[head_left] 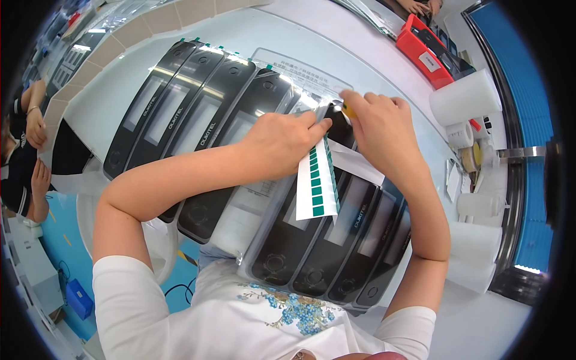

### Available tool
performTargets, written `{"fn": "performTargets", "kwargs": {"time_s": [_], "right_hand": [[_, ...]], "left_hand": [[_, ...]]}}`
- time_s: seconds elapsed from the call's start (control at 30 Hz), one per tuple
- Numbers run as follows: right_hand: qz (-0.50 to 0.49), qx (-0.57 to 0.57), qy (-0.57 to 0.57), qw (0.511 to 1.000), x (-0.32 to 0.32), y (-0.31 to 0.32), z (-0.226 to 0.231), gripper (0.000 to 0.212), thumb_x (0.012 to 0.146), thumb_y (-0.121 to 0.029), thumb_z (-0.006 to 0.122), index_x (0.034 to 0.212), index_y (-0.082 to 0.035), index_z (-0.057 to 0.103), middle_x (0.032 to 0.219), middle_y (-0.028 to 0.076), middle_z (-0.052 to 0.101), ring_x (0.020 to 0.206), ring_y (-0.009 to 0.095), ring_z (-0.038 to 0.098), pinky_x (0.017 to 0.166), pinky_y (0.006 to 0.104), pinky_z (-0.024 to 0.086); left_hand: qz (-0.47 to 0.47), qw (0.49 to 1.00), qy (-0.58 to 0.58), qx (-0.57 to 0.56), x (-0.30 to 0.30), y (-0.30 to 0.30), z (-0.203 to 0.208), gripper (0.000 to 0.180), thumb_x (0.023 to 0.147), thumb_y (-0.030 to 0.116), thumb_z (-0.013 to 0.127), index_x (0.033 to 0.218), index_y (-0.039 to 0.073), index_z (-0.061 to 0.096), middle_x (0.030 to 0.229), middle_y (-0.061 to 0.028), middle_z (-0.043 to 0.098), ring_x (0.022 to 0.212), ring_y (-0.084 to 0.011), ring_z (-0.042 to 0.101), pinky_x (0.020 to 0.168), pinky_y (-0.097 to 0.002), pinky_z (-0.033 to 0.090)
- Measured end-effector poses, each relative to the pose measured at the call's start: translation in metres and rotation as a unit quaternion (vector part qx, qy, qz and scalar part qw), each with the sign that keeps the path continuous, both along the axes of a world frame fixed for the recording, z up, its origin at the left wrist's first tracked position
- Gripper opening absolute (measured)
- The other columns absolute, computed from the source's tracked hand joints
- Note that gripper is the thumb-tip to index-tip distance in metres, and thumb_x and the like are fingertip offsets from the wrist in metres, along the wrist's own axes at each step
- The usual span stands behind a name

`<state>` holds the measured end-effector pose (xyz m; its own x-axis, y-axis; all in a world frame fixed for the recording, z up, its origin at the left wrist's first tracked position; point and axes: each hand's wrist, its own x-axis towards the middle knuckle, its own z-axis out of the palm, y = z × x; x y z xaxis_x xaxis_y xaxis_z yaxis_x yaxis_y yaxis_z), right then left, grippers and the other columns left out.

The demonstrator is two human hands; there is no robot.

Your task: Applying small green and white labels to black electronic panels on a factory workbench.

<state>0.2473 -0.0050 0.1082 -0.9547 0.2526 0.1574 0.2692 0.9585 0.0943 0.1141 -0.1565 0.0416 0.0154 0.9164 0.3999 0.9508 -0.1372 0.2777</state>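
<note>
My left hand (282, 139) is closed, its fingers pinching the upper end of a white sheet (305, 201) with rows of small green stickers. The sheet hangs over a stack of long black panels (321, 255) with pale windows. Close by, my right hand (384, 123) curls around a small yellow object (348, 110), mostly hidden by the fingers. Both hands meet at the far end of one black panel (341, 124). To the left, several similar black panels (207, 111) lie side by side, green tabs on their far ends.
A red bin (423, 57) with dark parts stands at the back right. White foam rolls (465, 96) and tape rolls (471, 157) line the right side. At the left edge a co-worker's hands (37, 129) show; other hands (420, 7) are at the top.
</note>
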Motion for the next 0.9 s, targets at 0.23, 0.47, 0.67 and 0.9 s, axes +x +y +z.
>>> {"fn": "performTargets", "kwargs": {"time_s": [0.23, 0.47, 0.67, 0.9], "right_hand": [[-0.035, 0.009, -0.07, 0.997, 0.046, 0.002, 0.025, 0.034, 0.085, -0.001, 0.056, 0.118, -0.009, 0.06, 0.093, 0.013, 0.066, 0.094, 0.03, 0.063, 0.087, 0.0443, 0.044], [-0.361, -0.321, -0.083, 0.872, 0.249, 0.102, 0.014, 0.044, 0.088, -0.008, 0.063, 0.131, -0.009, 0.055, 0.088, 0.014, 0.065, 0.081, 0.025, 0.061, 0.077, 0.035, 0.048], [-0.263, -0.228, 0.2, 0.916, 0.236, 0.043, 0.006, 0.032, 0.096, -0.019, 0.058, 0.124, -0.003, 0.061, 0.105, 0.009, 0.067, 0.097, 0.015, 0.061, 0.086, 0.0297, 0.048], [-0.124, -0.533, 0.034, 0.836, 0.204, 0.019, 0.033, 0.01, 0.086, -0.009, 0.071, 0.086, -0.001, 0.064, 0.081, 0.0, 0.063, 0.073, 0.008, 0.057, 0.072, 0.0241, 0.049]], "left_hand": [[-0.008, 1.0, 0.011, -0.001, 0.001, 0.001, 0.002, 0.043, 0.084, 0.02, 0.066, 0.124, 0.006, 0.061, 0.081, -0.0077, 0.056, 0.063, -0.0252, 0.062, 0.053, -0.0361, 0.05], [-0.067, 0.917, -0.393, 0.019, 0.009, 0.001, 0.023, 0.028, 0.1, 0.025, 0.052, 0.085, 0.003, 0.06, 0.074, -0.0043, 0.051, 0.064, -0.0142, 0.048, 0.058, -0.0293, 0.041], [-0.131, 0.751, -0.586, -0.274, 0.073, 0.027, 0.051, 0.047, 0.102, 0.044, 0.045, 0.087, 0.003, 0.06, 0.066, 0.0007, 0.05, 0.056, -0.0069, 0.046, 0.048, -0.025, 0.038], [-0.108, 0.787, -0.552, -0.253, 0.112, 0.045, 0.039, 0.055, 0.099, 0.054, 0.047, 0.071, 0.007, 0.055, 0.056, 0.0, 0.048, 0.054, -0.009, 0.046, 0.052, -0.0271, 0.037]]}}
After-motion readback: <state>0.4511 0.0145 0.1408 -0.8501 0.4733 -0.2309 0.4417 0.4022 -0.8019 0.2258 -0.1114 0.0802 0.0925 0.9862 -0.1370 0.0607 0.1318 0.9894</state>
